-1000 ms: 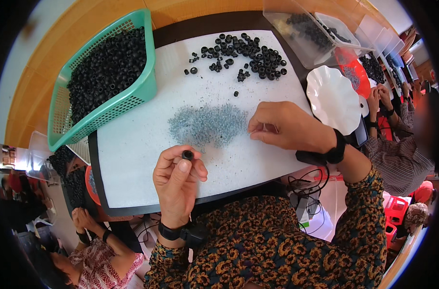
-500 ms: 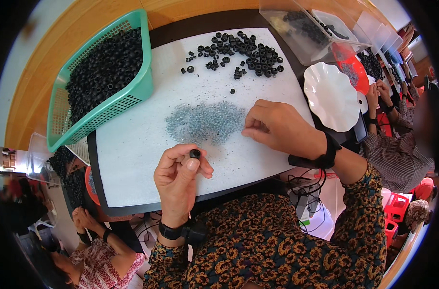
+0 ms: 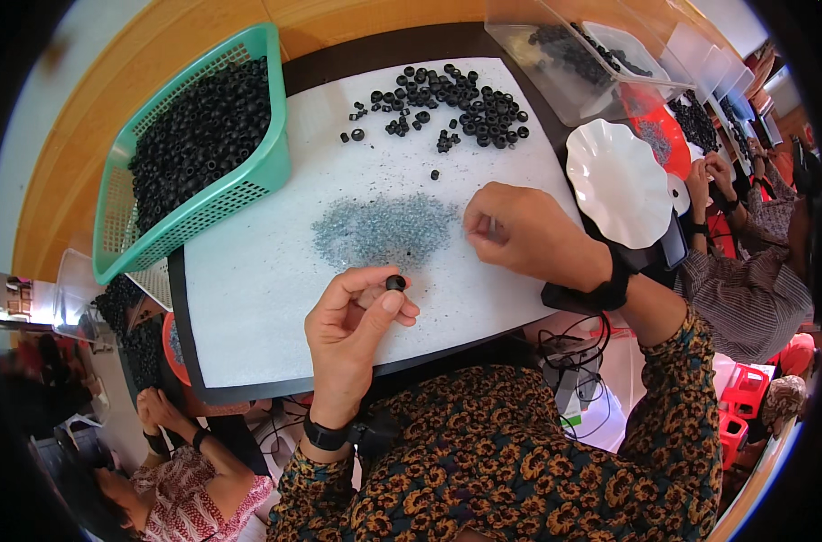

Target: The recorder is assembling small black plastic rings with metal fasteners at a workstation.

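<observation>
Between the thumb and fingers of my left hand [image 3: 346, 327] is a small black ring-shaped part [image 3: 395, 283], its hole turned up. My right hand [image 3: 530, 231] hovers at the right edge of a spread pile of tiny clear pieces [image 3: 384, 230]. Its fingertips are pinched together, and what they hold, if anything, is hidden. Both hands are over a white sheet [image 3: 257, 316] on a dark table. Beyond the pile lies a loose cluster of black ring-shaped parts [image 3: 483, 117], with one single black part [image 3: 434, 175] nearer to me.
A green basket [image 3: 280, 135] heaped with black parts stands at the left. To the right are a white scalloped dish [image 3: 620, 185] and a clear plastic bin [image 3: 537, 68]. Cables [image 3: 573, 361] hang below the table's right side. Other people's hands work at both sides.
My left hand has moved to the right with the black part. My right hand has shifted slightly right, and its fingers have curled in more.
</observation>
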A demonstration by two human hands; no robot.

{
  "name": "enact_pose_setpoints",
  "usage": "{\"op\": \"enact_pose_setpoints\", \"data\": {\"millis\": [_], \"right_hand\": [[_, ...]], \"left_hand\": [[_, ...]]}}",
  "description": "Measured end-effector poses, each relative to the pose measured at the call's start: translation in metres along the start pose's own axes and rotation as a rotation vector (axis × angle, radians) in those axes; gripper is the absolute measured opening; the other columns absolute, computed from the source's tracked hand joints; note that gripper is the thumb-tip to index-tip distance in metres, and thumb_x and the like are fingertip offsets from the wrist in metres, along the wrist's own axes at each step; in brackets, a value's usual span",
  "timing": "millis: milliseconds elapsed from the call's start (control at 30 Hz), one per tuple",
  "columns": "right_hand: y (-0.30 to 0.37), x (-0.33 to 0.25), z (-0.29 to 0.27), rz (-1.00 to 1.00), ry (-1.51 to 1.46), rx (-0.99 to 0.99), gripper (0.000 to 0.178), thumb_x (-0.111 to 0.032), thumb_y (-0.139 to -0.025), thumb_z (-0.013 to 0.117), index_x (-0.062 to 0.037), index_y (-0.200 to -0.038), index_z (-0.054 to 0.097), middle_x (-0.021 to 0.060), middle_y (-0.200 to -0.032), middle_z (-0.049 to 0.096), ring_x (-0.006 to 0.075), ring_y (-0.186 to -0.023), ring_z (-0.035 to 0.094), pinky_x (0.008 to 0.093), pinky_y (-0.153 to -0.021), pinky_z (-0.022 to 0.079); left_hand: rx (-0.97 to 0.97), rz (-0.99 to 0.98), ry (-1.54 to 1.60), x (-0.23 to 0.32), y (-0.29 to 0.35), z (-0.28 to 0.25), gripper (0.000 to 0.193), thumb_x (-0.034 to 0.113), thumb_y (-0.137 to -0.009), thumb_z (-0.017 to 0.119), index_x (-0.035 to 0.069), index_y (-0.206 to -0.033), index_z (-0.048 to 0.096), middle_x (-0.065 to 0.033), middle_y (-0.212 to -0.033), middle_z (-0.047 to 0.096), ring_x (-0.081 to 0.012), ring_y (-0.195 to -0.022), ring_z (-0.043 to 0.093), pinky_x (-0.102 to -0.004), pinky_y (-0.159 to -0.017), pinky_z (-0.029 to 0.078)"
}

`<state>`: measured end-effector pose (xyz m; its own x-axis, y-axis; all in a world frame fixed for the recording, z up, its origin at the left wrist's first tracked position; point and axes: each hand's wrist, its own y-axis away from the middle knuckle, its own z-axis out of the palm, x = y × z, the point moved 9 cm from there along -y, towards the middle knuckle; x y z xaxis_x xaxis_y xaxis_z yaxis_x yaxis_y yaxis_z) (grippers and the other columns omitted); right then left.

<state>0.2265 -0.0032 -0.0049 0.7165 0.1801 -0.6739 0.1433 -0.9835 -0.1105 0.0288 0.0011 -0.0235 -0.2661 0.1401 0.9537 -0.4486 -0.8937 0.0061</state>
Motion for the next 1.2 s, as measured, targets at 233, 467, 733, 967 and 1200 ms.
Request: {"op": "enact_pose_setpoints", "data": {"millis": [233, 467, 733, 967, 1200], "right_hand": [[0.001, -0.012, 0.001, -0.092, 0.141, 0.007, 0.009, -0.011, -0.080, 0.067, -0.0067, -0.086, 0.062, 0.0096, -0.084, 0.061, 0.0298, -0.072, 0.063, 0.0393, -0.065, 0.050], [0.002, -0.010, -0.005, -0.079, -0.014, 0.030, 0.012, -0.006, -0.081, 0.066, -0.0052, -0.092, 0.065, 0.0104, -0.081, 0.063, 0.0232, -0.069, 0.064, 0.0349, -0.063, 0.051], [0.008, 0.002, 0.008, 0.263, -0.857, -0.134, 0.012, -0.011, -0.090, 0.067, -0.0014, -0.096, 0.064, 0.0020, -0.086, 0.065, 0.0061, -0.068, 0.057, 0.0228, -0.058, 0.048], [0.010, -0.003, 0.002, 0.218, -0.993, -0.056, 0.017, -0.012, -0.092, 0.066, 0.0002, -0.104, 0.065, 0.0023, -0.090, 0.066, 0.0059, -0.070, 0.057, 0.0219, -0.059, 0.048], [0.016, -0.025, -0.003, 0.090, -0.891, -0.009, 0.014, -0.009, -0.093, 0.065, -0.0010, -0.104, 0.066, 0.0014, -0.092, 0.066, 0.0045, -0.075, 0.057, 0.0210, -0.062, 0.048]], "left_hand": [[-0.026, -0.012, -0.010, -0.003, -0.002, 0.007, 0.022, 0.001, -0.093, 0.062, -0.003, -0.114, 0.061, -0.0100, -0.100, 0.066, -0.0152, -0.083, 0.066, -0.0282, -0.073, 0.056], [-0.030, -0.035, -0.049, -0.005, -0.005, 0.016, 0.022, 0.007, -0.092, 0.064, -0.003, -0.111, 0.061, -0.0122, -0.100, 0.067, -0.0173, -0.081, 0.067, -0.0295, -0.071, 0.056], [-0.138, 0.019, 0.037, 0.004, -0.010, 0.037, 0.024, -0.001, -0.092, 0.061, -0.002, -0.116, 0.060, -0.0171, -0.129, 0.058, -0.0194, -0.101, 0.065, -0.0289, -0.083, 0.055], [-0.198, 0.061, 0.031, 0.005, -0.013, 0.046, 0.026, -0.003, -0.091, 0.062, -0.003, -0.117, 0.060, -0.0172, -0.129, 0.057, -0.0199, -0.105, 0.063, -0.0293, -0.085, 0.053], [-0.120, -0.040, 0.072, -0.009, -0.017, 0.034, 0.024, 0.001, -0.094, 0.060, -0.004, -0.117, 0.059, -0.0124, -0.105, 0.067, -0.0161, -0.089, 0.066, -0.0275, -0.077, 0.054]]}}
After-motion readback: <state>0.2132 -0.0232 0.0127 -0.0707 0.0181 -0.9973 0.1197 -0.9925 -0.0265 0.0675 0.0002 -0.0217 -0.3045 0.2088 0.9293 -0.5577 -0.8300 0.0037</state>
